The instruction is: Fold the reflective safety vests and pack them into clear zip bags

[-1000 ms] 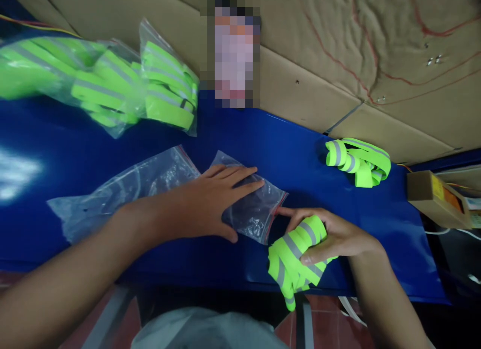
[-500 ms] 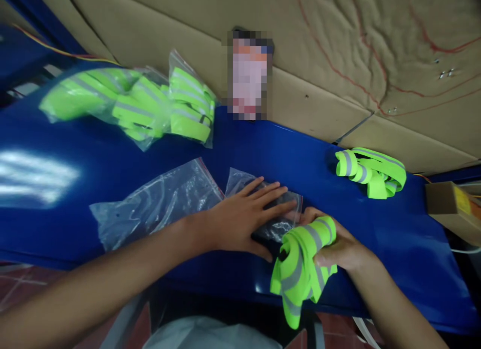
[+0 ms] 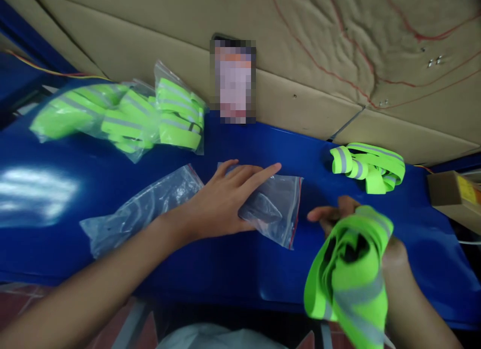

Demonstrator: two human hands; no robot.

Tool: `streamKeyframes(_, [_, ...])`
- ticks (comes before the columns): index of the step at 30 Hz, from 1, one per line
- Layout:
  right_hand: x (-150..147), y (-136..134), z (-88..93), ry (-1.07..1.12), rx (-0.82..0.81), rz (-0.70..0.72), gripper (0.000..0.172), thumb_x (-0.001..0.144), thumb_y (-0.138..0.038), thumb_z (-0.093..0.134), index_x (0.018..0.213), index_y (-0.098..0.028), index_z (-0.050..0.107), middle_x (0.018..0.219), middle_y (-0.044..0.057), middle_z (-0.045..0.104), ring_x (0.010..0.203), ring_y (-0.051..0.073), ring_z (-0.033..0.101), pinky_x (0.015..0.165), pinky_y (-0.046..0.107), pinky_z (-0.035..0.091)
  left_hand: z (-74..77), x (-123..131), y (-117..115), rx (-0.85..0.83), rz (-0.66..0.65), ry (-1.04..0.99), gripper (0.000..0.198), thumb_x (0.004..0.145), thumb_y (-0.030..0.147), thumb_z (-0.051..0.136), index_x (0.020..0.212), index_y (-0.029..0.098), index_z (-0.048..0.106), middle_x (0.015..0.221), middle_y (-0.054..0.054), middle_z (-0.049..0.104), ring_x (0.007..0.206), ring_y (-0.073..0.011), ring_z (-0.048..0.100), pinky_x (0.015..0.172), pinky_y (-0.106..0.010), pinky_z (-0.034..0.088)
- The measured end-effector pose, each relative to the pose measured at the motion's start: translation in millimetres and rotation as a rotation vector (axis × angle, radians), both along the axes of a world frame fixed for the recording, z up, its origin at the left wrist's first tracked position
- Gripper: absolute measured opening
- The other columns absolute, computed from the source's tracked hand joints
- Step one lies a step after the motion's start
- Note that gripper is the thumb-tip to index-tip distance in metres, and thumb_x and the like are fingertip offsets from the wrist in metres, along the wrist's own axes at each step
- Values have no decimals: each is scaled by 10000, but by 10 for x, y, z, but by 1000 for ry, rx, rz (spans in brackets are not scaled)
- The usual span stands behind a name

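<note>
My left hand (image 3: 229, 196) rests over a small clear zip bag (image 3: 280, 204), index finger stretched out and fingers apart. The bag lies flat on the blue table, its red-edged opening facing right. Bunched in my right hand (image 3: 338, 211) is a neon-green reflective strap (image 3: 356, 274) with grey stripes, held up near the table's front edge. Part of that hand is hidden behind the strap's folds. A second clear zip bag (image 3: 146, 204) lies under and beyond my left forearm. Another loose green strap (image 3: 370, 168) is coiled at the back right.
Several bagged green straps (image 3: 116, 113) lie at the back left of the blue table (image 3: 210, 269). A blurred-out phone-like object (image 3: 235, 81) leans on the cardboard-covered wall (image 3: 308, 103). An open cardboard box (image 3: 451, 194) stands at the right edge.
My right hand has moved right and nearer with the strap, away from the bag. My left hand has shifted slightly left, fingers more bent, and more of the small bag shows.
</note>
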State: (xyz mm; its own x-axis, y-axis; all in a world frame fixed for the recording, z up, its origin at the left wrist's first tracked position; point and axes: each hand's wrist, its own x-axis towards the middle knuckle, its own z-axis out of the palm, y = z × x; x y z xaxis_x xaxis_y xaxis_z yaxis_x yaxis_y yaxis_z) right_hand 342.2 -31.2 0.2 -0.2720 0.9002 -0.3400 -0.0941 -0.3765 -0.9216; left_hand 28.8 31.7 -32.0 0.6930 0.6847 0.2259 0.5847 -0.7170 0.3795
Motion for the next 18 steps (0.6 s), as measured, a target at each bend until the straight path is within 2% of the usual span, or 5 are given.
streamKeyframes(3, [40,81,63,132,25,-307,400,665,-451,871,1010,-290,747,1143,75,785,886,282,776,690,365,629,31,34,-55,121,12,16,982,884,562,699,1650,232,181,1483,-182,539,1402,-353,493,1247,-610,186])
streamKeyframes(7, [-97,189,-24,36,110,-722,279,823,-417,780,1063,-276,753,1187,13,781,1147,262,731,930,355,628,48,125,-167,170,49,21,1060,826,694,692,1642,210,219,1504,-221,497,1422,-422,453,1232,-692,150])
streamKeyframes(10, [-230,216,-143,6,27,-619,410,829,-447,792,1177,-242,725,1206,41,777,1145,295,738,978,411,631,30,186,-228,135,97,13,1147,779,815,636,1642,197,201,1455,-236,521,1396,-449,467,1198,-744,162])
streamKeyframes(13, [-271,197,-198,7,-6,-509,494,846,-467,775,1268,-221,701,1209,61,775,1139,308,741,995,433,631,16,208,-247,105,149,11,1060,818,787,612,1632,226,228,1417,-217,552,1370,-432,501,1197,-737,179])
streamKeyframes(18, [-270,132,-134,-2,12,-529,614,807,-449,821,1361,-248,650,1273,64,750,1146,335,734,977,469,638,5,217,-257,132,213,13,1023,815,772,646,1611,238,288,1429,-212,555,1404,-431,481,1216,-730,160])
